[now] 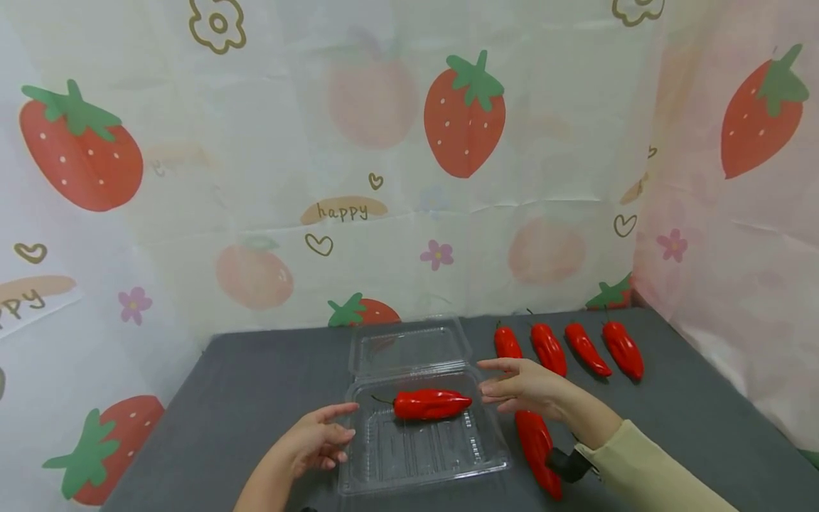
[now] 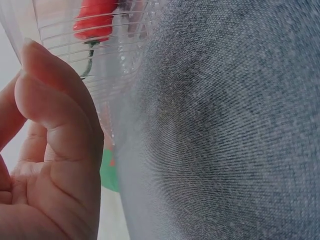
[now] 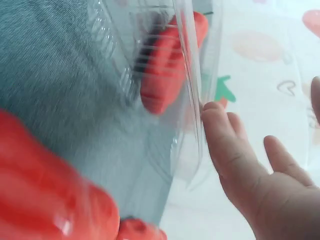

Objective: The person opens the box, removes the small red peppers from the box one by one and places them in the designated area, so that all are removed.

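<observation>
A clear plastic clamshell box (image 1: 416, 478) lies with its lid (image 1: 409, 348) folded back. Inside it, toward the hinge side, one red pepper (image 1: 432, 404) rests crosswise, stem pointing left. My left hand (image 1: 316, 439) is at the box's left rim, index finger extended and the other fingers loosely bent; whether the fingertips touch the plastic is unclear. At the right rim, my right hand (image 1: 527, 386) has its fingers stretched out, holding nothing, with a fingertip at the rim in the right wrist view. The pepper (image 3: 167, 65) also shows through the box wall there.
Another red pepper (image 1: 536, 448) lies right of the box, below the right wrist. Several more peppers (image 1: 623, 350) form a row at the back right of the grey tabletop (image 1: 256, 384). A strawberry-print curtain (image 1: 409, 178) stands behind and at both sides.
</observation>
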Motion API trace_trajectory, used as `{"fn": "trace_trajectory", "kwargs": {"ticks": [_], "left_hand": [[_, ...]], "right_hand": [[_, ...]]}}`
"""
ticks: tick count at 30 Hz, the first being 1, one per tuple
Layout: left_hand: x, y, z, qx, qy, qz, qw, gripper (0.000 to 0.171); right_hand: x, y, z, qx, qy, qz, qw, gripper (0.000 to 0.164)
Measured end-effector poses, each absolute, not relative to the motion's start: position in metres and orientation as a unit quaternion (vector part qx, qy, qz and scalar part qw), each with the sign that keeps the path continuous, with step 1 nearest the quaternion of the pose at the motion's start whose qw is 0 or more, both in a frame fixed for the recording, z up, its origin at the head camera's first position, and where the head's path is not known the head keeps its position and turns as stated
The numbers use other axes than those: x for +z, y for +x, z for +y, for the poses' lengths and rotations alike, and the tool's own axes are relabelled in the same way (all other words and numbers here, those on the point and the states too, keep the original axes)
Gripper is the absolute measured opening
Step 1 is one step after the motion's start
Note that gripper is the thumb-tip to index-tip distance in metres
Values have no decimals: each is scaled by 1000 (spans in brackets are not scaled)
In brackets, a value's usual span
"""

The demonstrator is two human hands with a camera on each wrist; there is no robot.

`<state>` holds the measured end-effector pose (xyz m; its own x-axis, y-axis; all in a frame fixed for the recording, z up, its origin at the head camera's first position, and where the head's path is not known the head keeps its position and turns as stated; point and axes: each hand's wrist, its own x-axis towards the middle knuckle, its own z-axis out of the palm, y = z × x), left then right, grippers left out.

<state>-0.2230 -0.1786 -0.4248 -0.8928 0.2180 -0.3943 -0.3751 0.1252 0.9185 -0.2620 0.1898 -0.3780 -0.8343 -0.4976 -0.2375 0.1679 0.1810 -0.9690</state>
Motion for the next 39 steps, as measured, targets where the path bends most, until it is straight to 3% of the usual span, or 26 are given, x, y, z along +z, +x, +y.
{"fn": "trace_trajectory", "kwargs": {"ticks": [23,39], "left_hand": [[-422,-225,-178,658,-46,715,233,60],[-424,-223,-180,665,-49,708,234,61]], "right_hand": [[-405,-278,126,-493,-125,846,162,62],[-423,-284,103,-433,-154,875,153,62]]}}
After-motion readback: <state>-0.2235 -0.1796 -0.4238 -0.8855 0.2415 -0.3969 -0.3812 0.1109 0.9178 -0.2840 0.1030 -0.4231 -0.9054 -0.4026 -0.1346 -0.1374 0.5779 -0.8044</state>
